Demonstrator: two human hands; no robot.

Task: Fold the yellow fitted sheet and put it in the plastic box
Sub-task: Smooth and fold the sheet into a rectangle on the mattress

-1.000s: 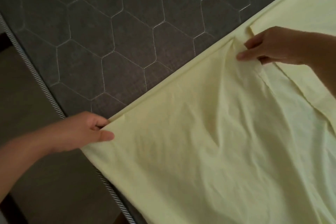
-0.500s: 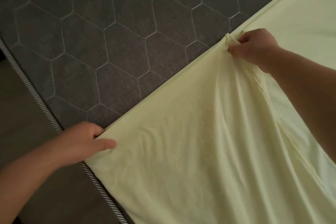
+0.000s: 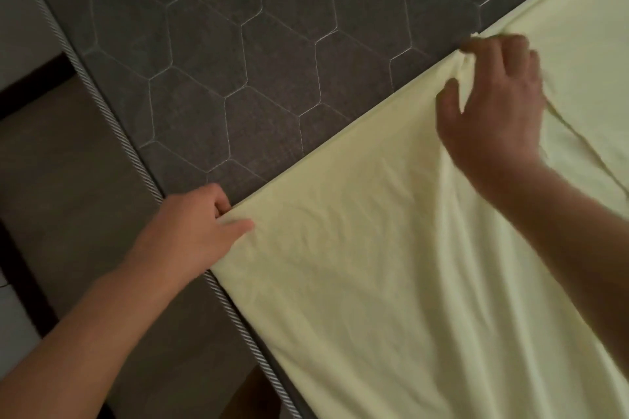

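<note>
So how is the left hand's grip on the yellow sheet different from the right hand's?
The left hand pinches the yellow sheet at its near corner, by the mattress edge; the right hand holds farther up the same edge. The left hand's fabric lies fairly flat; the right hand bunches it up. Both hold the sheet's edge.

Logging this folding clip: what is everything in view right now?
yellow fitted sheet: one, pale yellow, covers the mattress's lower right.
mattress: one, dark grey, hexagon-quilted, upper centre.
piping: one, grey-white striped, along the mattress edge.
brownish surface: one, left of the piping; floor or bed side unclear.
left hand: one, grips the sheet's corner by the piping.
right hand: one, pinches gathered sheet edge, upper right.
</note>
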